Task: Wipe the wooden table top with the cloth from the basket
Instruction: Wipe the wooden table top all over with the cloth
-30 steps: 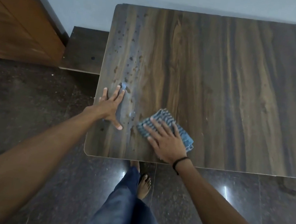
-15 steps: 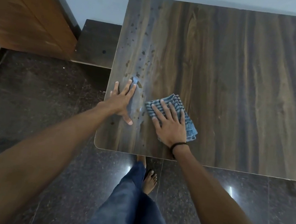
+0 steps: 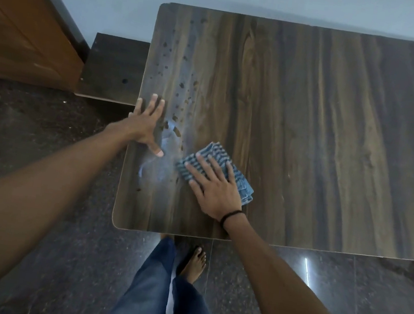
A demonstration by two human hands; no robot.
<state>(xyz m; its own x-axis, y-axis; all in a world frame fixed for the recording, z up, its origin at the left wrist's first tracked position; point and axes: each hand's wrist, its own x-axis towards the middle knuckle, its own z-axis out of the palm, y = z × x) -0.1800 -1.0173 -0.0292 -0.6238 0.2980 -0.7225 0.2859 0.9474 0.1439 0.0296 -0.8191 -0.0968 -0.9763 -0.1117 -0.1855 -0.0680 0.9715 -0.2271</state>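
A folded blue striped cloth lies on the wooden table top near its front left corner. My right hand presses flat on the cloth with fingers spread, covering most of it. My left hand rests flat and open on the table's left edge, a little left of the cloth. Dark droplets and wet smears dot the left strip of the table between and beyond my hands. No basket is in view.
A low dark wooden shelf or step sits left of the table against the pale wall. A brown wooden door stands at far left. My legs and a bare foot stand on the dark polished floor before the table.
My right hand has slid the cloth slightly along the table near the front left corner. My left hand shifted outward to the table's left edge. The view moved.
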